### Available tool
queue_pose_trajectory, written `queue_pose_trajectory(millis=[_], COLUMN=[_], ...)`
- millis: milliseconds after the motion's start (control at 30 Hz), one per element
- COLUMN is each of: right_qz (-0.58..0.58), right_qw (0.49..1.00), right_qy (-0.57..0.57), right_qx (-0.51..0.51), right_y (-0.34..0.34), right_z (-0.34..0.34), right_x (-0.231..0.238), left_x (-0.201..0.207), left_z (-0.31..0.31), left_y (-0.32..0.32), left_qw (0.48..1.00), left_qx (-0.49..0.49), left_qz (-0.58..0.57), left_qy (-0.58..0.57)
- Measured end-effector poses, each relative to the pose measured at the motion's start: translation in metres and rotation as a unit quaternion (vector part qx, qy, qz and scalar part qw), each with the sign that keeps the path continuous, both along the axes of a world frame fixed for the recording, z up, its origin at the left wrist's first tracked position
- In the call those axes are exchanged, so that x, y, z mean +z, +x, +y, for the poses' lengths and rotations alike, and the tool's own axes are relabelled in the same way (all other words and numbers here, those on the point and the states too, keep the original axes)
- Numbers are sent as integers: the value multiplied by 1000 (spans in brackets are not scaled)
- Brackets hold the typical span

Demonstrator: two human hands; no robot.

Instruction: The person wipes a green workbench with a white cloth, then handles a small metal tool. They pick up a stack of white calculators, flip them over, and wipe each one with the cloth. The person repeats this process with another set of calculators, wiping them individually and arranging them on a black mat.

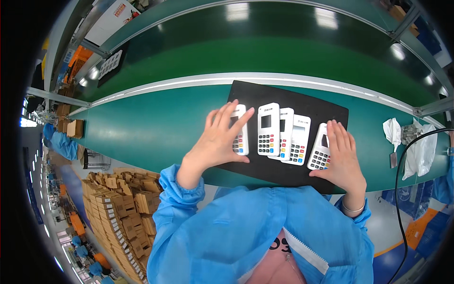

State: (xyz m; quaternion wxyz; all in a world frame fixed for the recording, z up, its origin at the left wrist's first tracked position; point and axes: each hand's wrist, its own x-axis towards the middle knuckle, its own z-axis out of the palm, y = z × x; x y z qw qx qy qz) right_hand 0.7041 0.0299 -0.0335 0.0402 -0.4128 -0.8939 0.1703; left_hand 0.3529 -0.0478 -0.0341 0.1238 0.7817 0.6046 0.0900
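Several white handheld card payment terminals with dark screens and coloured keys lie on a black mat. Thumb and fingers spread wide, my left hand (213, 137) spans the leftmost terminal (241, 135), fingers near its top and thumb by its lower end; the hand covers its left side. My right hand (341, 154) grips the rightmost terminal (320, 151), which lies tilted, with fingers along its far right side and thumb at its lower end. Between my hands are an uncovered terminal (267, 128), a partly covered terminal (285, 146) and another overlapped terminal (299, 142).
The black mat (279, 171) lies on a green worktable (156, 125). A metal rail (189, 83) borders the table's far side, with a green surface beyond. White plastic bags (421, 154) and a black cable (400, 213) are at right. Stacked cardboard boxes (120, 213) stand at lower left.
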Motion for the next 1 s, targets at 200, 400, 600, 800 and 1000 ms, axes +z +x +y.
queue_pose_trajectory(millis=[200,400,600,800,1000], right_qz=[74,52,60,39,195], right_qw=[993,993,995,998,971], right_qy=[38,36,33,30,104], right_qx=[79,97,73,43,-89], right_y=[-43,-49,-38,-30,16], right_z=[6,10,11,4,0], right_x=[-2,-8,-6,-10,-19], left_x=[-2,-9,-1,0,-23], left_z=[20,39,29,19,-41], left_y=[20,38,32,18,-26], left_qw=[997,993,996,997,986], left_qx=[-57,-103,-89,-70,133], left_qz=[-48,-51,7,25,-93], left_qy=[19,22,-21,-35,-49])
